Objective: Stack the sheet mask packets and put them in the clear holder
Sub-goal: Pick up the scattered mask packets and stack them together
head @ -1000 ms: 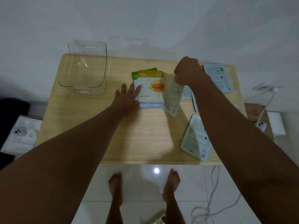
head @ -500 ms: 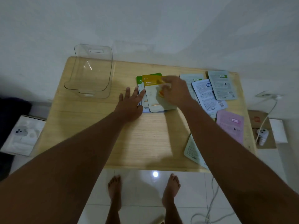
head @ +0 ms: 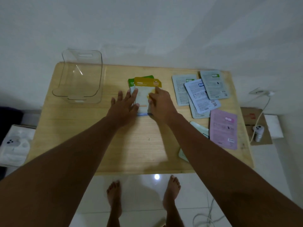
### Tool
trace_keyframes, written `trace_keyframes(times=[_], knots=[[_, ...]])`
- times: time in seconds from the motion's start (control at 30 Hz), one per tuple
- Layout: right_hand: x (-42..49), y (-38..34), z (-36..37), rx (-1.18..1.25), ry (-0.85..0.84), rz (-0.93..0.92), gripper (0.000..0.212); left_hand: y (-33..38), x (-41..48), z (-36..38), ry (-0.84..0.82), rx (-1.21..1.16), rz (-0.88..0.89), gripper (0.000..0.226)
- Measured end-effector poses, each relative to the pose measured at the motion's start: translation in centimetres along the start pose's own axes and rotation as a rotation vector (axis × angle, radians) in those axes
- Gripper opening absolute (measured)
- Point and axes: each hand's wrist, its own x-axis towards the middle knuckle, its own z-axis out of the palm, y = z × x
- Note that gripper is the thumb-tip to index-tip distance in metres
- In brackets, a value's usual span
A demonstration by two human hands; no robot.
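A small stack of sheet mask packets [head: 143,97] lies mid-table, a yellow honey packet on top, a green one [head: 131,82] peeking out behind. My left hand [head: 124,105] lies flat, fingers spread, against the stack's left edge. My right hand [head: 161,104] grips the right edge, thumb and index finger on the top packet. The clear holder [head: 82,95] stands empty at the back left. Loose packets lie to the right: two grey [head: 181,89] [head: 214,86], a bluish-white [head: 201,97] and a pink one [head: 223,128]. My right forearm partly hides a pale green packet [head: 199,128].
The wooden table [head: 82,128] stands against a white wall. On the floor lie a white box [head: 14,145] at the left, cardboard with a small white device [head: 258,130] and cable at the right. My bare feet [head: 114,199] stand by the table's front edge.
My right hand brought a pale packet from the right and laid it on the stack. It now sits at the stack's right edge. My left hand stayed at the left edge.
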Motion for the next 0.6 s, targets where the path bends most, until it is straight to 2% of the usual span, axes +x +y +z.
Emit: trace_keyframes(times=[0.07,0.13,0.23,0.3,0.33,0.43,0.53,0.6], knots=[[-0.3,0.0,-1.2,0.080,0.026,-0.029,0.024,-0.1,0.4,0.2,-0.017,0.044,-0.010,0.064],[-0.6,0.9,-2.3,0.033,0.098,0.048,0.029,-0.2,0.5,0.5,-0.015,0.077,-0.016,0.067],[-0.7,3.4,-3.5,-0.217,0.120,0.398,0.056,-0.2,0.4,0.9,0.012,0.098,-0.012,0.068],[-0.8,4.6,-4.1,-0.199,0.025,0.601,0.067,-0.3,0.3,0.9,0.025,0.110,-0.012,0.068],[-0.9,4.9,-4.3,-0.198,-0.013,0.635,0.068,-0.2,0.3,1.0,0.026,0.113,-0.013,0.069],[-1.0,5.0,-3.8,-0.255,-0.058,0.554,0.062,-0.1,0.3,0.9,0.029,0.111,-0.012,0.068],[-0.7,4.9,-3.6,-0.303,-0.011,0.458,0.047,-0.1,0.3,0.9,0.035,0.111,-0.010,0.068],[-0.4,5.6,-3.5,-0.309,0.018,0.493,0.055,-0.1,0.3,1.0,0.038,0.108,-0.008,0.068]])
